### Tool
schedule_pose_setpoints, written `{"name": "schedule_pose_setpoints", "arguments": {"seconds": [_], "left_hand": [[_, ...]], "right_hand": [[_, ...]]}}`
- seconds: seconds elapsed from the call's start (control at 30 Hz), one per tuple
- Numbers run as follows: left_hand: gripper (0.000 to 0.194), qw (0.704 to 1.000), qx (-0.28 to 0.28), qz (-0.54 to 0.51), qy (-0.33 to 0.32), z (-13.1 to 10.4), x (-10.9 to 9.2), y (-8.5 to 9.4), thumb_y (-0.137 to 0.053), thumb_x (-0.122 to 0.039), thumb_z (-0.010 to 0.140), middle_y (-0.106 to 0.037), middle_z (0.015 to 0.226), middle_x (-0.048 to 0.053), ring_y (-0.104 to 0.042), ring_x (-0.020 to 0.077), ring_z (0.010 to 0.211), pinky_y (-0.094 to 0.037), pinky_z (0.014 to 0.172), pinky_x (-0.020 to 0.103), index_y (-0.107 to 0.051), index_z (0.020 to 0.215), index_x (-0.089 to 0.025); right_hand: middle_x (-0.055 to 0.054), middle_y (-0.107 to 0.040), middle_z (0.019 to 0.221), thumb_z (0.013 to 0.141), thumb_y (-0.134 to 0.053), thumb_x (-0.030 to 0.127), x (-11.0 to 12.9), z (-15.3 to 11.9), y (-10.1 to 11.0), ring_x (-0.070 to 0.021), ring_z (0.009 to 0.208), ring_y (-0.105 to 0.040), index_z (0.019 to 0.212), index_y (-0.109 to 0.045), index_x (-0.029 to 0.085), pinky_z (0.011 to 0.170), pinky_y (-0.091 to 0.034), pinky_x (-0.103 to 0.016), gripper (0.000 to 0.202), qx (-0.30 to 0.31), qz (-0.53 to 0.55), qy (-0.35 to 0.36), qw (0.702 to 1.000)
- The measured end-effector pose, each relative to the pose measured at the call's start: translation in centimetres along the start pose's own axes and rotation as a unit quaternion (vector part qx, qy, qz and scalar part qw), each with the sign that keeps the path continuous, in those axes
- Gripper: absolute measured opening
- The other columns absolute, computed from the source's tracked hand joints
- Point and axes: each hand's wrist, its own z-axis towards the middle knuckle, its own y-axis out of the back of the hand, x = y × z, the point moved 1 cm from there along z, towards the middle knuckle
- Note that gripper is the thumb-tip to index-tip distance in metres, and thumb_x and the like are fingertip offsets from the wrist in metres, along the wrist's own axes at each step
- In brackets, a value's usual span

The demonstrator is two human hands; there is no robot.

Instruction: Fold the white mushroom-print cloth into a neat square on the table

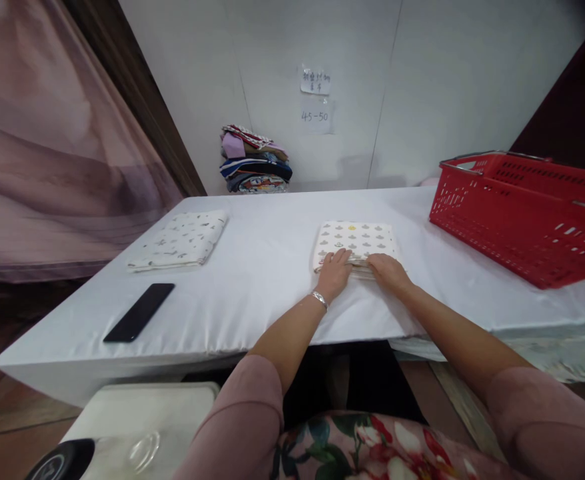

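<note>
In my head view, the fingers of the left hand (336,275) and right hand (388,272) lie close together on the near edge of a white folded cloth with small grey cloud-like shapes (353,239); I can't tell if they pinch it. The cloth is flat and has many layers, with one yellow shape near its far edge. It sits on the white-covered table (267,267), between a red plastic basket (512,220) and a white folded cloth with scattered dark marks (185,239).
</note>
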Motion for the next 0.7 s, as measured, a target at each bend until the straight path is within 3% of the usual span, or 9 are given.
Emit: {"name": "schedule_pose_setpoints", "arguments": {"seconds": [0.4,0.7], "left_hand": [[0.03,0.998,0.051,0.018,-0.023,0.6,0.0,0.8,-0.036,-0.008,0.088,-0.044,0.141,0.006,-0.032,0.0237,0.135,-0.031,0.106,0.047,-0.065,0.085,-0.016],[0.029,0.999,0.008,0.0,-0.033,-0.2,0.3,1.2,-0.035,-0.007,0.088,-0.048,0.137,0.008,-0.032,0.0217,0.135,-0.033,0.106,0.044,-0.062,0.095,-0.016]], "right_hand": [[-0.009,-0.067,0.098,0.091,-0.04,0.017,0.2,0.1,0.0,-0.0203,0.089,-0.059,0.093,-0.061,0.018,0.077,-0.041,-0.029,0.021,0.012,-0.007,-0.008,1.0],[-0.01,-0.066,0.097,0.091,-0.04,0.017,0.8,-0.4,0.4,-0.0211,0.089,-0.057,0.092,-0.06,0.017,0.078,-0.04,-0.031,0.021,0.003,-0.005,0.023,1.0]]}}
